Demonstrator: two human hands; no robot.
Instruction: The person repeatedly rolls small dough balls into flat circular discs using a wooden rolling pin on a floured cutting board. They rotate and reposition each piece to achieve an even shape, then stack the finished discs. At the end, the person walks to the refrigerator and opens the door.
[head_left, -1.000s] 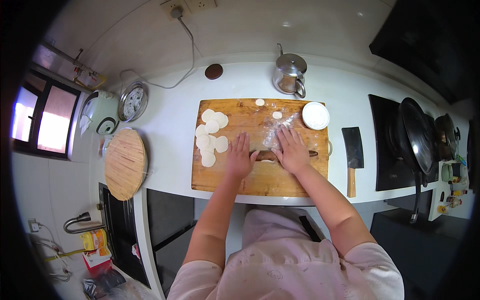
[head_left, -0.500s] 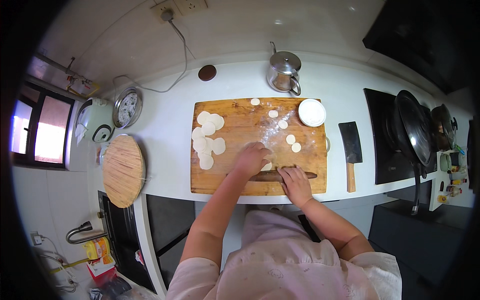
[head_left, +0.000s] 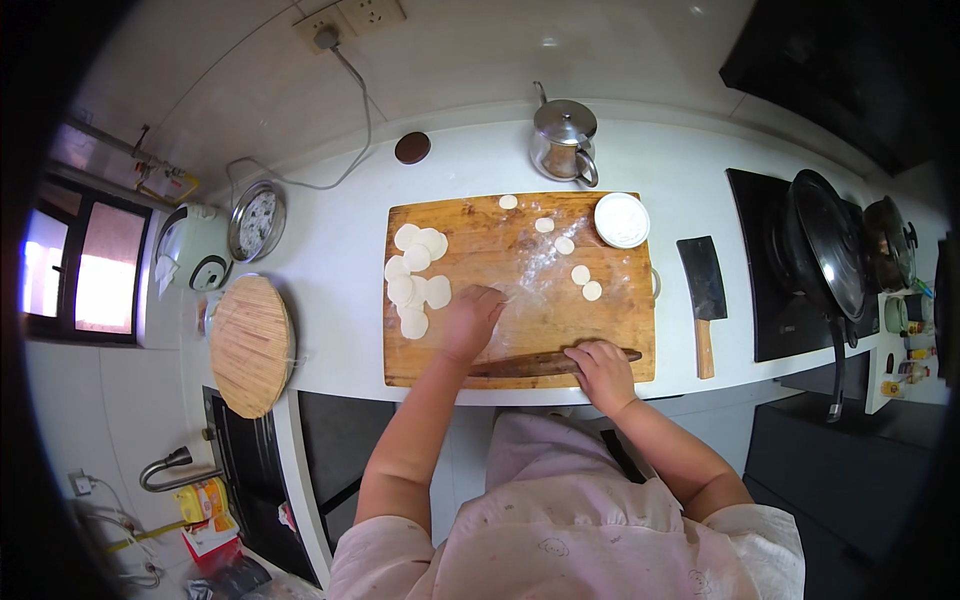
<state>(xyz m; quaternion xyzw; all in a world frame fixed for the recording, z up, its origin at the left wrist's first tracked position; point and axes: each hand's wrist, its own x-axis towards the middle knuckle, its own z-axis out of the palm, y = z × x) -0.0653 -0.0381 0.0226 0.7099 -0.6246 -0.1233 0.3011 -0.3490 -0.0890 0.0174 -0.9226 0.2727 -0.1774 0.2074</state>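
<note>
My left hand [head_left: 474,318] is closed above the wooden cutting board [head_left: 600,330], just right of a cluster of rolled round dough wrappers [head_left: 400,289]. It is a little blurred, and a thin pale edge of a dough wrapper [head_left: 509,298] shows at its fingertips. My right hand [head_left: 604,372] grips the right part of a dark wooden rolling pin [head_left: 530,364], which lies along the board's near edge. Several small flattened dough discs [head_left: 581,274] are scattered over the right half, around a dusting of flour. A white bowl of flour [head_left: 622,220] stands on the far right corner.
Right of the board lies a cleaver [head_left: 703,300], then a cooktop with a lidded black pan [head_left: 825,250]. A steel kettle [head_left: 565,140] stands behind. At left are a round slatted lid [head_left: 251,345], a metal bowl of filling [head_left: 257,222] and a rice cooker [head_left: 192,248].
My left hand has moved left, and the wrapper that lay beneath it has left the board. The rolling pin and my right hand have shifted slightly right and nearer to me.
</note>
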